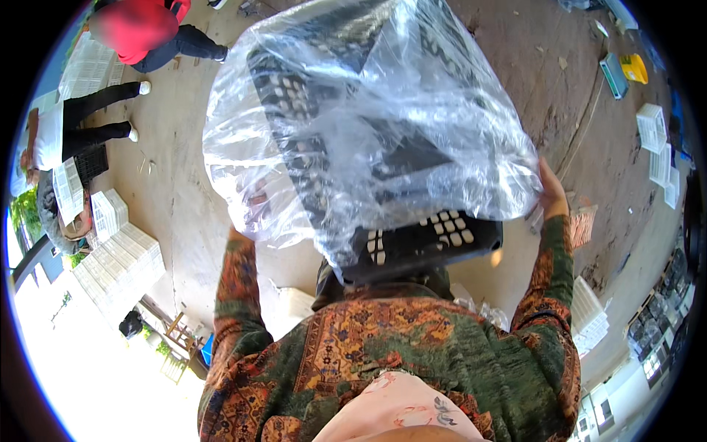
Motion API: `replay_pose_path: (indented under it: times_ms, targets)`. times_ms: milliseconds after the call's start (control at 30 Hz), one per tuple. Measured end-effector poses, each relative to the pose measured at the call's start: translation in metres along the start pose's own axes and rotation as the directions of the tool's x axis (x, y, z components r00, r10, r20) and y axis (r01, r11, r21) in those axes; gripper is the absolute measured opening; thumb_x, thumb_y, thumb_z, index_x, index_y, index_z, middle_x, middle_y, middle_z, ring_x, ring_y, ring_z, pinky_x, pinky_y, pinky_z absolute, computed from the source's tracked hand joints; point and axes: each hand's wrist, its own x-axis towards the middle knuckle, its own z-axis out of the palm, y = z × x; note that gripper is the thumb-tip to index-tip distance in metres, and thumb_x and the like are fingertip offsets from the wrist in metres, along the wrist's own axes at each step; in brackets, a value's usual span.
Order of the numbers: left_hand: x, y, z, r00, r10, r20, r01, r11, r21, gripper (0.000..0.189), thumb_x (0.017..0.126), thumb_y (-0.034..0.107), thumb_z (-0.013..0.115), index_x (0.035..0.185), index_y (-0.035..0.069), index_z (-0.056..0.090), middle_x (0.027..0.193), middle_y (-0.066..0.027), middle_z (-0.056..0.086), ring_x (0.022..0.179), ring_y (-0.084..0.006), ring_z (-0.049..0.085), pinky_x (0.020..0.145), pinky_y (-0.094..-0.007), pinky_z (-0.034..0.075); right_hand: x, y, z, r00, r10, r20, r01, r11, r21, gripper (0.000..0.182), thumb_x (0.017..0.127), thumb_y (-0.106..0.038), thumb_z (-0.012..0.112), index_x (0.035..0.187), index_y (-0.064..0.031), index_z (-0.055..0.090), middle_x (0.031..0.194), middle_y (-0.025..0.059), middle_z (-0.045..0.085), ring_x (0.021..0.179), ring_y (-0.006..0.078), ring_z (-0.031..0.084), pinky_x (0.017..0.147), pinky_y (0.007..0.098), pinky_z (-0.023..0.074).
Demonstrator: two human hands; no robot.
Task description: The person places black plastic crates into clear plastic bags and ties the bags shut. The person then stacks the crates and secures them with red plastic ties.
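Before me a clear plastic bag (364, 127) is spread wide over a black plastic crate (431, 237) with rows of openings. The crate's near side shows uncovered below the bag's edge. My right hand (552, 190) grips the bag at its right side. At the bag's lower left, my left hand (243, 233) is mostly covered by the film, and its fingers show only dimly through it. What the crate holds is hidden behind the creased film.
Stacks of white plastic crates (119, 265) stand at left, near two people (77, 121). More white crates (588, 317) stand at right, with a wicker basket (582, 225) nearby. Farther off at upper right are a yellow bucket (633, 68) and white baskets (652, 128).
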Motion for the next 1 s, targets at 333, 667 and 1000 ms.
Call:
replay_pose_path:
  times_ms: [333, 667, 1000]
  targets:
    - [-0.188, -0.069, -0.011, 0.89, -0.315, 0.329, 0.349, 0.936, -0.047, 0.034, 0.084, 0.014, 0.07, 0.113, -0.001, 0.06, 0.098, -0.0098, 0.066, 0.093, -0.0213, 0.063, 0.085, -0.0333, 0.051, -0.179, 0.048, -0.008, 0.921, -0.39, -0.005, 0.381, 0.895, 0.232, 0.029, 0.095, -0.014, 0.056, 0.12, 0.0009, 0.059, 0.119, 0.0114, 0.064, 0.113, 0.0219, 0.058, 0.102, 0.0396, 0.0422]
    - [-0.137, -0.142, -0.036, 0.957, -0.225, 0.181, 0.259, 0.947, -0.192, 0.038, 0.098, 0.04, 0.053, 0.108, 0.004, 0.06, 0.105, -0.0073, 0.064, 0.099, -0.0223, 0.061, 0.092, -0.0413, 0.049, -0.136, 0.118, -0.034, 0.855, -0.181, -0.485, 0.229, 0.973, 0.041, 0.025, 0.092, -0.035, 0.066, 0.094, -0.0104, 0.062, 0.064, -0.0048, 0.051, 0.046, 0.006, 0.04, 0.039, 0.0218, 0.0268]
    - [0.07, -0.249, -0.095, 0.952, -0.257, -0.163, 0.273, 0.958, 0.083, 0.028, 0.095, 0.034, 0.063, 0.096, 0.006, 0.061, 0.061, 0.0034, 0.042, 0.052, -0.0104, 0.04, 0.047, -0.029, 0.033, 0.006, 0.248, -0.179, 0.78, -0.229, -0.582, 0.401, 0.897, 0.184, 0.044, 0.089, -0.036, 0.063, 0.111, 0.0019, 0.064, 0.1, 0.0155, 0.067, 0.087, 0.0249, 0.065, 0.078, 0.0371, 0.0516]
